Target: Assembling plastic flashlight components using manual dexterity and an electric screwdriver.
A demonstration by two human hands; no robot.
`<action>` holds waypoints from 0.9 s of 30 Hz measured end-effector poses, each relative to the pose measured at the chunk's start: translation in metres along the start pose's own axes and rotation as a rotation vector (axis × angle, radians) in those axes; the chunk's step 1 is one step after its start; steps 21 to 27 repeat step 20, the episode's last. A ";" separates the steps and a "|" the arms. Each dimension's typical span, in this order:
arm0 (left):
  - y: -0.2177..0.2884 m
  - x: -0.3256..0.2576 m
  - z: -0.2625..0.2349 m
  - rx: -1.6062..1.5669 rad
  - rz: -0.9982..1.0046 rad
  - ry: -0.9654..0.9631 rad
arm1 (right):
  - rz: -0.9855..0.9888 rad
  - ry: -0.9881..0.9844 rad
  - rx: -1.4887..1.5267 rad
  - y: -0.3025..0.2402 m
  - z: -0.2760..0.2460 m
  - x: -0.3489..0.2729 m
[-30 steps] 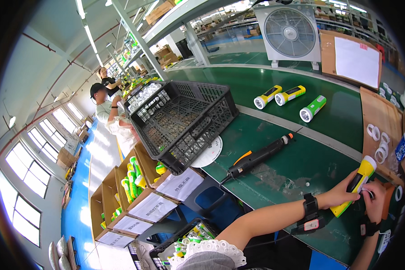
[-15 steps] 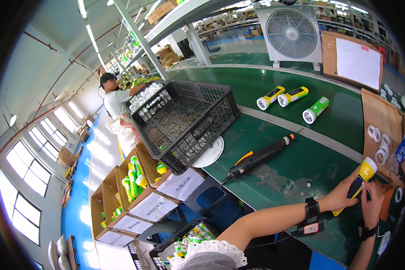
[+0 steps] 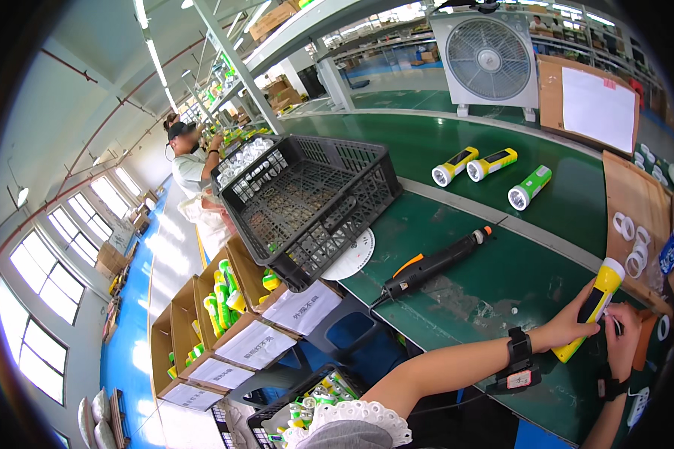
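Toward the right side, my left hand [image 3: 571,325] is wrapped round a yellow flashlight [image 3: 603,283] with a white head and a dark panel, its head tilted up and to the right. Close against the flashlight's side is my right hand [image 3: 623,338], its fingers pinched together. What they pinch is too small to make out. Left of the hands, a black electric screwdriver [image 3: 434,268] with an orange lever lies on the green bench [image 3: 472,314]. Farther off lie two yellow flashlights [image 3: 454,166] and a green one [image 3: 530,188].
White rings [image 3: 636,258] rest on a cardboard sheet at the right. A black crate [image 3: 329,232] stands left of the screwdriver, above cardboard boxes [image 3: 240,329] of flashlights. A box fan [image 3: 489,60] stands at the back. Another person [image 3: 191,165] works at the far left.
The held flashlight has turned slightly, showing more of its yellow body below my left hand. My right hand's fingers have shifted slightly along its side. The far person has raised a hand.
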State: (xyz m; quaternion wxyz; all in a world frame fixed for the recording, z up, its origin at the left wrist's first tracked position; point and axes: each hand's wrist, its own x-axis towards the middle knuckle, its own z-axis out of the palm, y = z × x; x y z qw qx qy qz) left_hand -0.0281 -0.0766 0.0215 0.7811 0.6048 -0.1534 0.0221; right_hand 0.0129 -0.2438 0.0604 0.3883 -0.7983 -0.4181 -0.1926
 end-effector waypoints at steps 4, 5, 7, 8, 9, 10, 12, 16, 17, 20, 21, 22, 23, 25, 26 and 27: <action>-0.001 0.002 -0.004 0.249 0.202 0.032 | 0.043 0.070 -0.033 -0.004 0.008 -0.002; 0.000 0.003 -0.003 0.248 0.201 0.032 | 0.043 0.068 -0.033 -0.005 0.007 -0.002; -0.001 0.004 0.000 0.069 0.151 0.006 | 0.003 0.068 0.021 -0.006 0.005 -0.003; -0.001 0.005 0.001 0.064 0.150 0.004 | 0.007 0.066 0.017 -0.005 0.003 -0.003; -0.002 0.005 0.002 0.056 0.151 0.007 | -0.003 0.047 0.004 -0.003 0.002 -0.004; -0.004 0.007 0.003 0.046 0.153 0.008 | -0.011 0.027 -0.012 -0.002 0.000 -0.004; -0.006 0.009 0.001 0.089 0.196 0.023 | 0.073 0.048 -0.006 -0.005 0.002 -0.004; 0.002 0.004 -0.003 -0.076 0.138 -0.036 | -0.063 0.057 -0.110 -0.003 0.007 0.000; 0.004 0.003 -0.006 0.039 0.131 -0.024 | -0.077 0.013 -0.083 -0.005 0.007 0.003; -0.003 0.003 -0.004 0.090 0.143 -0.010 | 0.071 -0.017 -0.041 0.000 0.009 -0.005; -0.003 0.003 -0.004 0.090 0.143 -0.010 | 0.071 -0.017 -0.041 0.000 0.009 -0.005; -0.003 0.003 -0.004 0.090 0.143 -0.010 | 0.071 -0.017 -0.041 0.000 0.009 -0.005; -0.003 0.003 -0.004 0.090 0.143 -0.010 | 0.071 -0.017 -0.041 0.000 0.009 -0.005; -0.003 0.003 -0.004 0.090 0.143 -0.010 | 0.071 -0.017 -0.041 0.000 0.009 -0.005; -0.003 0.003 -0.004 0.090 0.143 -0.010 | 0.071 -0.017 -0.041 0.000 0.009 -0.005; -0.003 0.003 -0.004 0.090 0.143 -0.010 | 0.071 -0.017 -0.041 0.000 0.009 -0.005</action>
